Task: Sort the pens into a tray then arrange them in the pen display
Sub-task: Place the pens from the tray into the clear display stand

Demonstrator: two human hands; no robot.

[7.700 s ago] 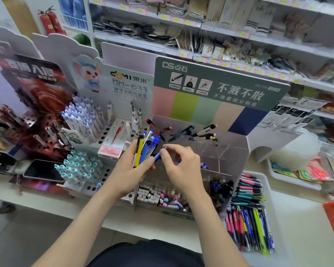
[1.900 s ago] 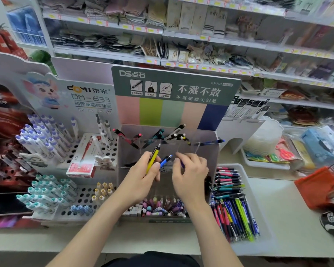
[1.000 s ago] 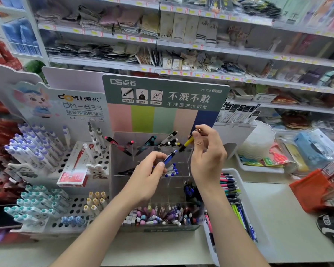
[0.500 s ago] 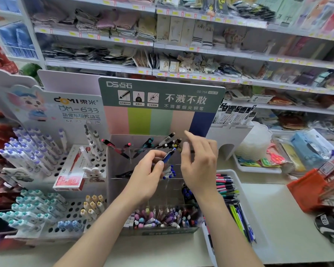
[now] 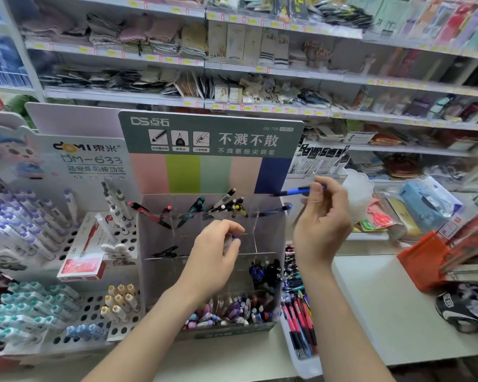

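A clear compartmented pen display (image 5: pixel 160 274) stands under a green sign. Its top row holds red (image 5: pixel 146 213), teal (image 5: pixel 194 207), black and yellow (image 5: pixel 229 207) and blue pens (image 5: pixel 276 210). My right hand (image 5: pixel 323 227) pinches a blue pen (image 5: pixel 301 191) and holds it level, just above the display's top right corner. My left hand (image 5: pixel 214 257) hovers over the middle row with its fingers loosely curled, and I see nothing in it. A white tray (image 5: pixel 305 368) of sorted pens lies to the right of the display, partly behind my right forearm.
White stands of capped pens (image 5: pixel 33 232) and a red box (image 5: pixel 80 267) crowd the left. An orange basket (image 5: pixel 425 260) and packets sit at the right on the white counter (image 5: pixel 375 304). Stocked shelves (image 5: pixel 260 106) rise behind.
The blue pen has passed from my left hand to my right, which has swung right and up past the display's corner. My left hand has dropped slightly, and the yellow pen stays in the top row.
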